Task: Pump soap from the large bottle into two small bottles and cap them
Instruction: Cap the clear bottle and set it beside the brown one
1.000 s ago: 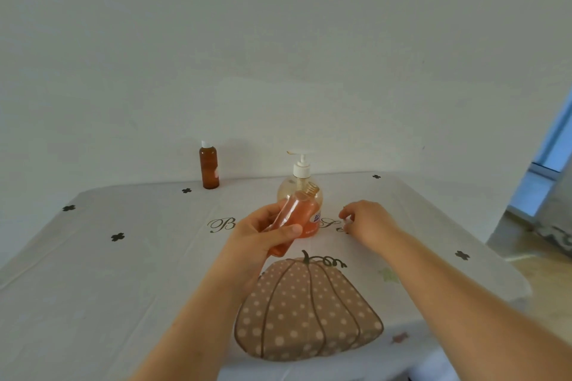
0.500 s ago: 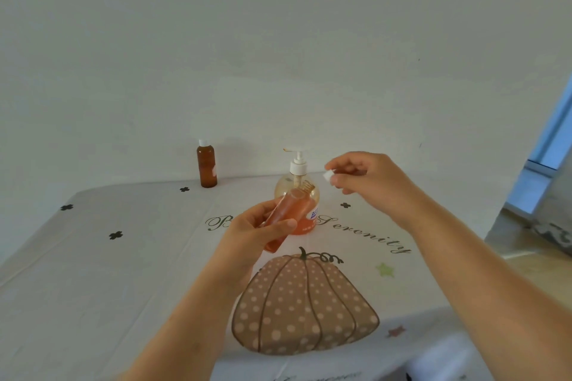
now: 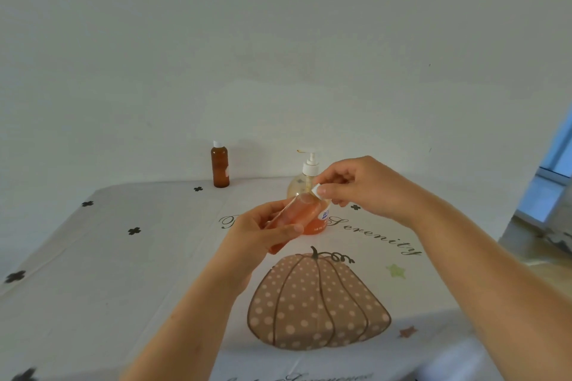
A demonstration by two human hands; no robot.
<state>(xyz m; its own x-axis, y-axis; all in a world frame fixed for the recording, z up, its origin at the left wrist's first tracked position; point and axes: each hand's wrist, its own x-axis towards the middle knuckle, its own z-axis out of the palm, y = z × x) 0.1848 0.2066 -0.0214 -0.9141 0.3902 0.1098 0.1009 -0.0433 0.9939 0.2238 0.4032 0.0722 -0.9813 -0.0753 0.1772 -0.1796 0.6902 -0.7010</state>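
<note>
The left hand (image 3: 257,235) covers the lower half of the small bottle (image 3: 298,210) and the first word printed on the table (image 3: 123,272). The small bottle and the right hand (image 3: 365,185) hide much of the large bottle (image 3: 318,224), whose label is too small to read. Only a corner of the white cap (image 3: 315,189) shows; whether it touches the neck is unclear.
</note>
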